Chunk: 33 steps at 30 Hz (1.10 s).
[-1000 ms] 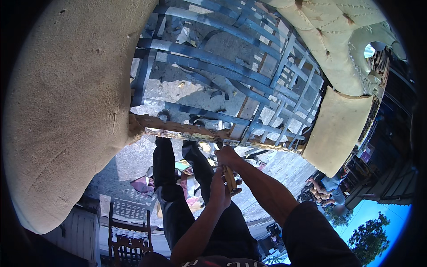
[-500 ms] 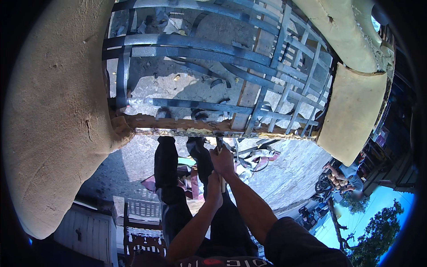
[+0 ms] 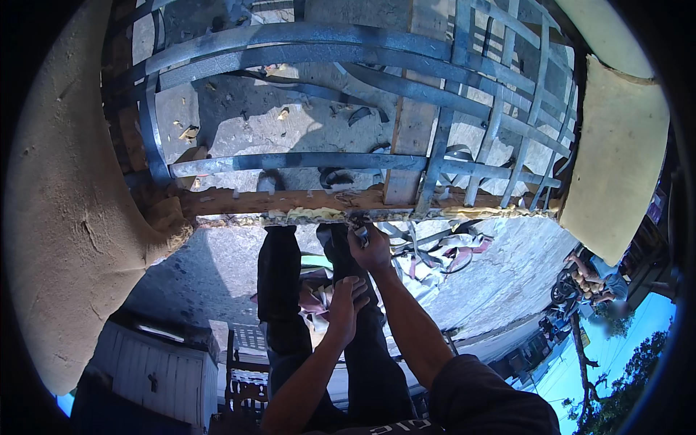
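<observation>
My right hand [image 3: 371, 248] is closed round a metal hand tool [image 3: 362, 233], its kind mostly hidden by the fingers. The tool's tip meets the wooden front rail [image 3: 290, 199] of a seat frame, along its ragged lower edge. Just below, my left hand [image 3: 347, 304] is empty, fingers stretched out and slightly apart, in front of my legs. Above the rail, dark webbing straps [image 3: 312, 161] run across the frame, woven together on the right side. Scraps of yellowish foam cling to the rail's edge.
Thick tan foam padding [image 3: 65, 196] covers the left arm of the seat, and a foam panel [image 3: 616, 159] the right. Fabric scraps and strips [image 3: 442, 261] lie on the concrete floor. A white cabinet [image 3: 156, 370] stands at lower left. Another person [image 3: 605, 279] is at far right.
My left hand has come off the tool and opened, dropping slightly lower. The right hand keeps hold at the rail. The seat frame appears larger and shifted outward in view.
</observation>
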Tool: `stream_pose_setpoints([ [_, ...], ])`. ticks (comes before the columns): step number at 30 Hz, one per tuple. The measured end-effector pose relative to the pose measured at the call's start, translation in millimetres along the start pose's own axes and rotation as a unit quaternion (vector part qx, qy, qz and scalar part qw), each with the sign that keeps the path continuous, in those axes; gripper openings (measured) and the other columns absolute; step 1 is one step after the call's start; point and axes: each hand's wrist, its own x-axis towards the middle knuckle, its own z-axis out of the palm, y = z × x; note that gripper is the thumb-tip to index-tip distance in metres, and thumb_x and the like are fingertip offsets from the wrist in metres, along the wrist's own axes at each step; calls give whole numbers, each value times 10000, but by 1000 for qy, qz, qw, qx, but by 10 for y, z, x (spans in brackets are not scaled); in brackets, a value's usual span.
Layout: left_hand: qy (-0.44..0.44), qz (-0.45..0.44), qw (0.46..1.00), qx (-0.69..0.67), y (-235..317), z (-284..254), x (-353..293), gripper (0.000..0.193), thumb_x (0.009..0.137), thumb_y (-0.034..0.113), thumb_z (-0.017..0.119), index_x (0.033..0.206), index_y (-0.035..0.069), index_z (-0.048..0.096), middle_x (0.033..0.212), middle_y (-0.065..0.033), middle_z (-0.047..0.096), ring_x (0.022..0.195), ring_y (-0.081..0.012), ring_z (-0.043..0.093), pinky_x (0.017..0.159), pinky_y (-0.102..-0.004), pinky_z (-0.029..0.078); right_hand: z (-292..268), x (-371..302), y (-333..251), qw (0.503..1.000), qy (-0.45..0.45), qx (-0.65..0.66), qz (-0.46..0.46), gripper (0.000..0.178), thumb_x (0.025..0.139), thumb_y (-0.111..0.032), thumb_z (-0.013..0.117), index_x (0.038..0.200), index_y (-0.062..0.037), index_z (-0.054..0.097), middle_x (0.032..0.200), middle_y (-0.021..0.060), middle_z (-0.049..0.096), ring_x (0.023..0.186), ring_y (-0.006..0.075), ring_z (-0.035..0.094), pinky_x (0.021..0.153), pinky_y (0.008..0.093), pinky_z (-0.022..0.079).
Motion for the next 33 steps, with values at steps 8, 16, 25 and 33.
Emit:
stream_pose_setpoints([
  [8, 15, 10, 978, 210, 240, -353, -172, 324, 1084, 309, 540, 1183, 8, 609, 1084, -149, 712, 979, -301, 719, 881, -419, 585, -723, -34, 506, 972, -126, -135, 146, 351, 944, -181, 642, 1212, 38, 586, 1043, 316, 699, 993, 523, 673, 860, 566, 541],
  [16, 132, 342, 622, 692, 677, -863, -788, 275, 928, 119, 622, 1176, 2, 608, 1125, -200, 627, 1124, -412, 595, 973, -500, 474, -1413, -653, -279, 890, -329, 15, 316, 841, 840, -62, 571, 1617, -77, 249, 1220, 275, 656, 1145, 424, 661, 972, 474, 509],
  [25, 243, 281, 628, 684, 606, -965, -979, 274, 920, 253, 621, 1088, 38, 651, 1177, -168, 607, 1180, -378, 550, 1003, -551, 423, -1169, 517, -1176, 762, -408, 120, 488, 371, 893, -80, 633, 1214, 45, 493, 1125, 237, 591, 1049, 456, 666, 674, 718, 616],
  [33, 287, 275, 650, 648, 660, -882, -878, 218, 906, 261, 623, 952, 60, 694, 1078, -133, 641, 1118, -349, 574, 959, -528, 442, -1114, 976, -1517, 714, -371, 162, 571, 489, 1002, -121, 578, 1355, 157, 386, 1439, 454, 382, 1307, 643, 465, 937, 838, 451],
])
